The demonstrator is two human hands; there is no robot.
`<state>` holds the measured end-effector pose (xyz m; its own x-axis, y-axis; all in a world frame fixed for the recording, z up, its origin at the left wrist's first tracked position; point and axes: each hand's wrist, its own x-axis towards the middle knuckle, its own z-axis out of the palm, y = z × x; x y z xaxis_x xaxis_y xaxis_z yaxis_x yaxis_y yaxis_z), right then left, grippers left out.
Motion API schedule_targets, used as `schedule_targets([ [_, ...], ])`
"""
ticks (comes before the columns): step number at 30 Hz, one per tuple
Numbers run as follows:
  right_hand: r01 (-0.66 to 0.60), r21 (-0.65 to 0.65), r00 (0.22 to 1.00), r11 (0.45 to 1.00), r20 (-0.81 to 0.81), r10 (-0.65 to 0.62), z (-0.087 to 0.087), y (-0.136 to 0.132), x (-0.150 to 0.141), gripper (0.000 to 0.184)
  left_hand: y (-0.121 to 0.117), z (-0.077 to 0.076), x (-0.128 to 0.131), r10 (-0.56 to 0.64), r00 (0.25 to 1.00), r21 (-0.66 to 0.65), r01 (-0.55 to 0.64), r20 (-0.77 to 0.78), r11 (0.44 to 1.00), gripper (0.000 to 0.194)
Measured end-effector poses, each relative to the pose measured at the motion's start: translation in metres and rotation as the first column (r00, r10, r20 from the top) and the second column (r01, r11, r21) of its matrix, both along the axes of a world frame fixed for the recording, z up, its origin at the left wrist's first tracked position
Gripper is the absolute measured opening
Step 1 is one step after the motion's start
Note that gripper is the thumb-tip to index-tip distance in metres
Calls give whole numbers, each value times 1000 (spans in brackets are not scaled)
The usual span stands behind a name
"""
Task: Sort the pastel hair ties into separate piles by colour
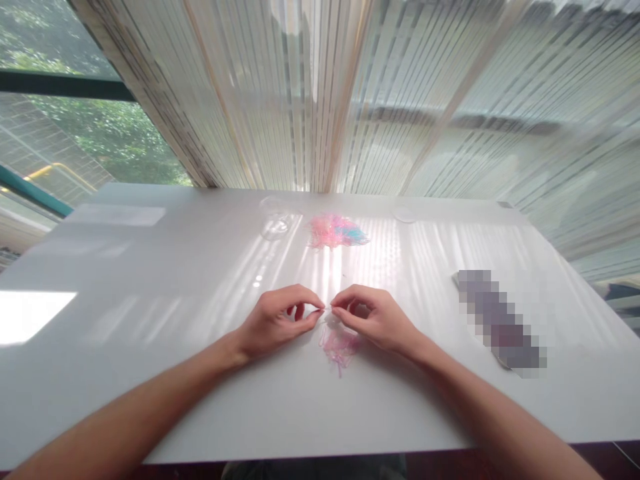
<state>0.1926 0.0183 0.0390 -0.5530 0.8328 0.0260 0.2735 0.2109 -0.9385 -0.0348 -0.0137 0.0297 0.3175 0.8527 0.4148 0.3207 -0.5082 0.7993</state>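
My left hand (287,310) and my right hand (370,315) meet over the middle of the white table (225,413), thumb and forefinger pinched on each. Between the fingertips runs a tiny pale thing, apparently a thin rubber band (327,308); its details are too small to make out. Just below the hands lies a small pile of pink rubber bands (340,350), partly beside the right hand's fingers. Farther back is a larger heap of pink, orange and blue rubber bands (333,231).
A clear round container (275,225) stands left of the larger heap, and a clear disc-like lid (405,214) lies to its right. A pixelated, phone-like object (500,320) rests on the right side. Striped sheer curtains (330,93) and a window border the far edge.
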Motion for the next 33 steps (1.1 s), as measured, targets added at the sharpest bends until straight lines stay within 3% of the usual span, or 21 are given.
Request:
schedule_targets([
  [15,21,83,1000,996,-22,-20,2,3,1,11,3,0,-3,47,996,21,-46,-73,999,11],
  [23,12,87,1000,996,-11,-11,0,3,0,13,5,1,-2,42,996,108,-34,-79,994,6],
  [33,5,222,1000,975,-13,-2,-1,2,1,11,5,2,-3,51,994,185,-33,-93,982,6],
])
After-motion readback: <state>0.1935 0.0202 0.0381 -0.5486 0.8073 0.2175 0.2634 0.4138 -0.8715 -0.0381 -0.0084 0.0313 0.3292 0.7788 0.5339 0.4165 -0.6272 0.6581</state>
